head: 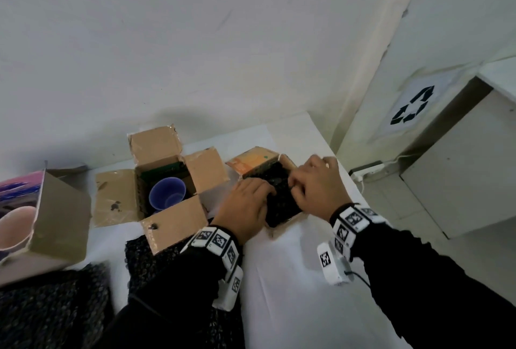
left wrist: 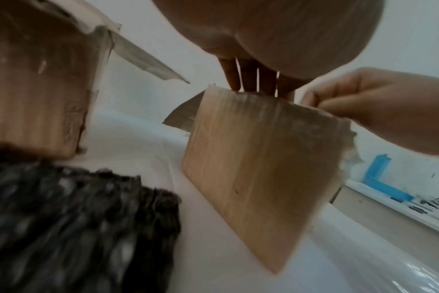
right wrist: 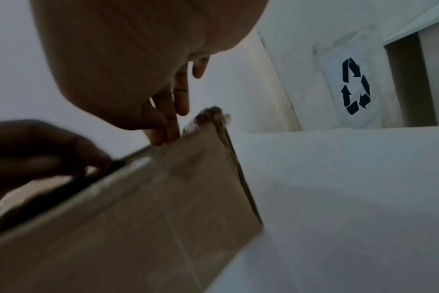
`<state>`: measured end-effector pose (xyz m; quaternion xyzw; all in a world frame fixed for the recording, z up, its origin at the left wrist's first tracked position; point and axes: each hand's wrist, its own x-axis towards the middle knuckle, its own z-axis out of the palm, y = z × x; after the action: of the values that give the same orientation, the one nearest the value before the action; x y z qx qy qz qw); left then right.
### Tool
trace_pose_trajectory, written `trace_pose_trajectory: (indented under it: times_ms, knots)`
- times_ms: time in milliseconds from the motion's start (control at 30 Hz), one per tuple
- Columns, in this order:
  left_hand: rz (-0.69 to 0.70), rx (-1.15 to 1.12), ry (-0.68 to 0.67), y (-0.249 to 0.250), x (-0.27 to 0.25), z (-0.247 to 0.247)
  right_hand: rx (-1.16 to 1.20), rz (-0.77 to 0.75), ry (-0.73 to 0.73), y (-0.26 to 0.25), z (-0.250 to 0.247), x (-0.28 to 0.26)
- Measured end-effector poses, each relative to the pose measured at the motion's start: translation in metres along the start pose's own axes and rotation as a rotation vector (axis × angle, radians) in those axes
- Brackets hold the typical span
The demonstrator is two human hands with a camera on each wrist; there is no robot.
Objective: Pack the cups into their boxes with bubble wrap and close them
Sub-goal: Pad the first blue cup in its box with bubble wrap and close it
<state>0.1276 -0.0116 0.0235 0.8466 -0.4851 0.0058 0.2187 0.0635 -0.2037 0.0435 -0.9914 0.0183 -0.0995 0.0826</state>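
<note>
A small cardboard box (head: 282,227) with an orange printed flap (head: 251,164) stands at the right of the white table, stuffed with black bubble wrap (head: 282,195). Whatever lies under the wrap is hidden. My left hand (head: 248,198) reaches into the box from the near-left side, its fingers (left wrist: 248,77) straight and pressing down on the wrap. My right hand (head: 315,181) is at the far-right side, its fingers curled into the wrap at the box rim (left wrist: 313,111). An open brown box (head: 173,220) to the left holds a blue cup (head: 167,193).
A third box (head: 58,214) at the far left holds a pink cup (head: 14,226). Loose sheets of black bubble wrap (head: 50,306) lie along the table's near edge. Right of the table are a wall with a recycling sign (head: 413,105), a power strip (head: 365,171) and a cabinet (head: 460,170).
</note>
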Motion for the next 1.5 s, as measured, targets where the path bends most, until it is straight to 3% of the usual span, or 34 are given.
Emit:
trace_pose_trajectory:
  times_ms: [100, 233, 367, 467, 633, 1100, 1200, 1300, 1433, 1500]
  knots:
    - [-0.054, -0.001, -0.112, -0.012, 0.017, -0.006, -0.182, 0.018, -0.153, -0.01, 0.007, -0.018]
    - [-0.099, 0.162, -0.314, -0.012, 0.032, -0.014, -0.266, 0.072, -0.227, -0.021, 0.006, -0.015]
    - [-0.133, 0.209, -0.319, -0.005, 0.033, -0.012, -0.094, 0.179, -0.236, -0.026, 0.005, -0.011]
    - [-0.041, 0.237, -0.278, -0.008, 0.035, -0.006, 0.095, 0.301, -0.142, -0.03, 0.013, -0.012]
    - [0.036, 0.512, -0.406, -0.009, 0.046, -0.003, 0.058, 0.369, -0.261, -0.034, 0.02, -0.008]
    - [-0.063, 0.565, -0.51, -0.006, 0.073, 0.002, -0.061, 0.265, -0.33, -0.029, 0.012, -0.006]
    - [-0.038, 0.585, -0.483, -0.005, 0.073, 0.001, -0.05, 0.216, -0.338, -0.025, 0.006, -0.005]
    - [-0.032, 0.572, -0.391, -0.006, 0.065, -0.007, -0.122, 0.065, -0.211, -0.014, -0.003, -0.01]
    - [0.054, 0.394, -0.004, -0.003, 0.033, -0.001, -0.214, 0.017, -0.082, 0.008, 0.004, -0.027]
    - [0.072, 0.28, 0.047, 0.007, 0.012, 0.008, -0.212, 0.002, -0.047, 0.01, 0.006, -0.031]
